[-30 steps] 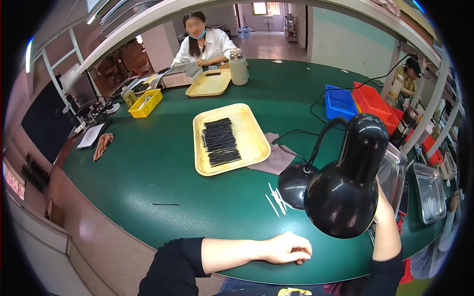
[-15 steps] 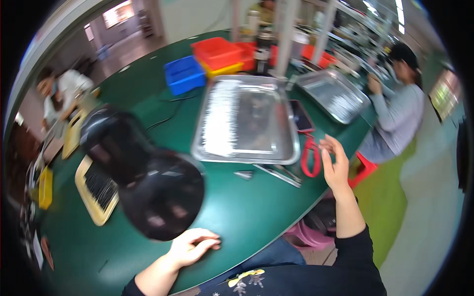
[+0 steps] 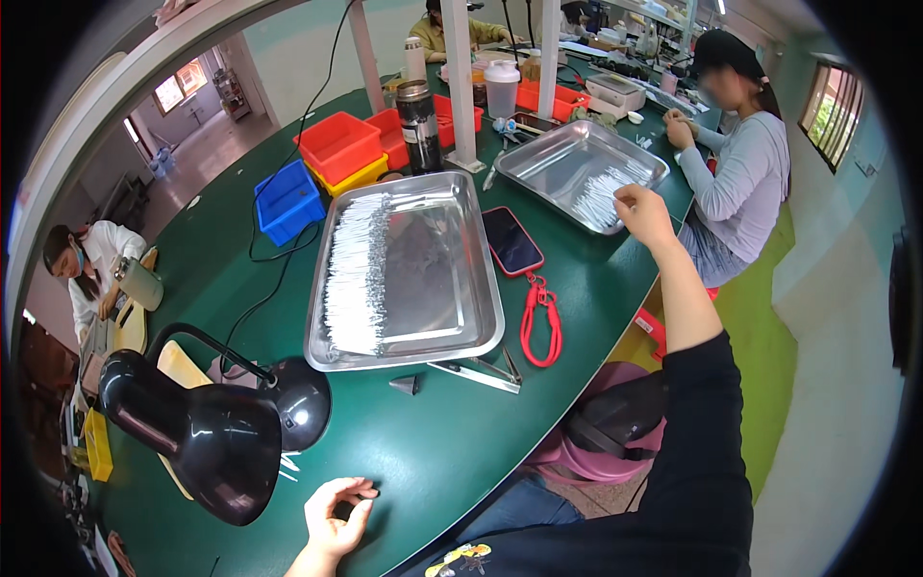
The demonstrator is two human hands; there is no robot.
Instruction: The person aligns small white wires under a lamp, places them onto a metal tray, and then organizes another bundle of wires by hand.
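My right hand [image 3: 644,213] reaches out over the near right edge of the farther metal tray [image 3: 543,159]. Its fingers are pinched together beside a pile of thin white strips [image 3: 608,192]; whatever is between the fingertips cannot be made out. Loosely curled, my left hand [image 3: 338,514] hovers by the table's near edge, thumb and fingers apart and nothing in them. In front of me lies the nearer metal tray [image 3: 437,279], with a dense column of thin white strips [image 3: 356,279] along its left side. Tweezers [image 3: 476,375] and a small dark cone [image 3: 405,385] lie just below it.
A black desk lamp [image 3: 216,438] stands at the left. Beside the nearer tray lie a phone [image 3: 512,240] and its red strap [image 3: 540,322]. Blue [image 3: 288,202] and red [image 3: 336,144] bins and a thermos [image 3: 419,125] stand behind. A co-worker [image 3: 735,163] sits at the right.
My right hand has moved away from beside the red strap to the farther tray, its fingers closing. My left hand stays near the table edge. The view has swung to the right.
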